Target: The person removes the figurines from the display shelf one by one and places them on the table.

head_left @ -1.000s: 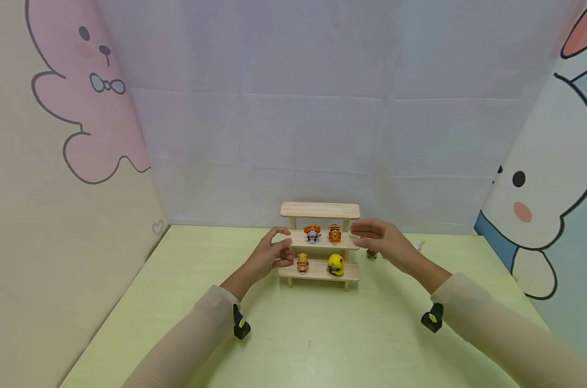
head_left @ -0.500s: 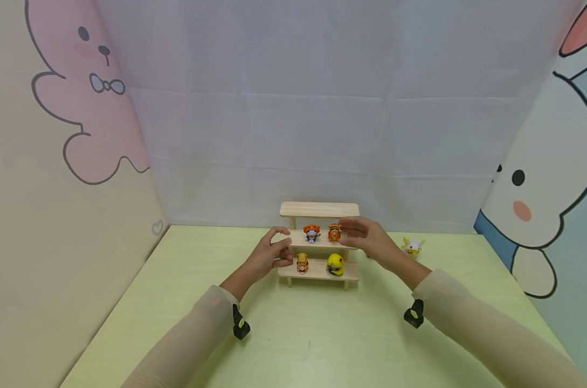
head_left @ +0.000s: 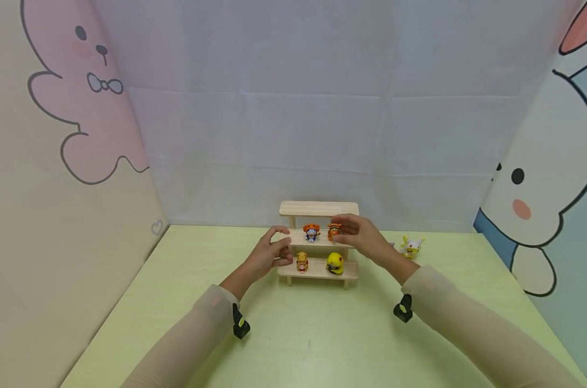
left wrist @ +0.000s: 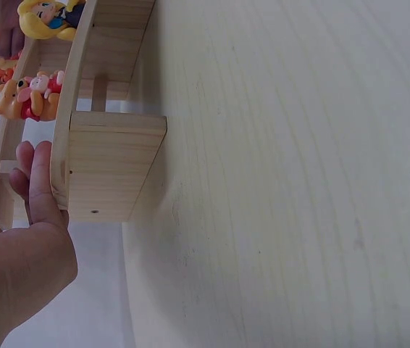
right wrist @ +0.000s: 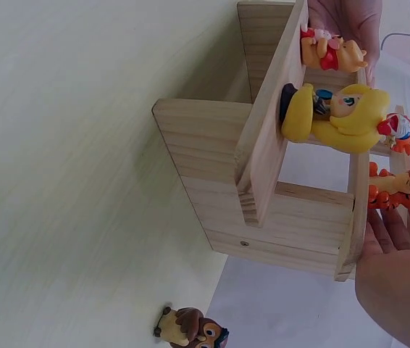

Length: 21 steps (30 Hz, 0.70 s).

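A three-tier wooden display stand (head_left: 319, 208) is at the back of the table. My left hand (head_left: 269, 253) holds its left end, fingers (left wrist: 42, 185) curled at the edge of the lower tier. At the right of the middle tier, my right hand (head_left: 363, 237) has thumb and fingers around an orange tiger figurine (right wrist: 390, 187). A blue-and-white figurine in an orange hood (head_left: 311, 233) stands beside the tiger. On the bottom tier are a bear figurine (left wrist: 37, 103) hugging a small pink one, and a yellow-haired figurine (right wrist: 350, 123). The top tier bears nothing.
Right of the stand, a white-and-yellow figurine (head_left: 412, 247) sits on the pale table (head_left: 303, 334). A brown owl figurine (right wrist: 192, 328) stands near the stand's right side in the right wrist view. A light cloth wall (head_left: 293, 134) rises behind.
My right hand has moved left from beside the stand to the tiger figurine and closed its thumb and fingers around it. My left hand has stayed at the stand's left end.
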Available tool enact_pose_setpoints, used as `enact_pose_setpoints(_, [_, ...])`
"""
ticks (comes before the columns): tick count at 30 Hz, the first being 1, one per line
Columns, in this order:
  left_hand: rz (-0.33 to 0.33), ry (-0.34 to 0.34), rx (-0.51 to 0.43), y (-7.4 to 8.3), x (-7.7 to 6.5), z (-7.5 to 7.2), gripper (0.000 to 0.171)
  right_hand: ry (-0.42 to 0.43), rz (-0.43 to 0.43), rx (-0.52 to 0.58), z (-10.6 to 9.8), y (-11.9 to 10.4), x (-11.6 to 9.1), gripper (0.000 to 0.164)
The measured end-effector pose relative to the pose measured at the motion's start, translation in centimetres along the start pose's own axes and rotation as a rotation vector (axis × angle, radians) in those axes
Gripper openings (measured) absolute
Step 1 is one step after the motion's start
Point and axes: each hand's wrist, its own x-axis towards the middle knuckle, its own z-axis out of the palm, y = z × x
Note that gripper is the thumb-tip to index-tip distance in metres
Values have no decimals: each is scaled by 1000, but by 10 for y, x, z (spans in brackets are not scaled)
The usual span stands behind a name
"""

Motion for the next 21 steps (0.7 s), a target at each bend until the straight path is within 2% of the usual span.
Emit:
enact_pose_setpoints(8, [-5, 6, 0, 1, -1, 1, 24, 16, -6, -42, 7, -5, 4, 45])
enact_pose_setpoints(21, [-6, 6, 3, 1, -1, 1, 24, 43, -12, -97, 12, -6, 3, 42])
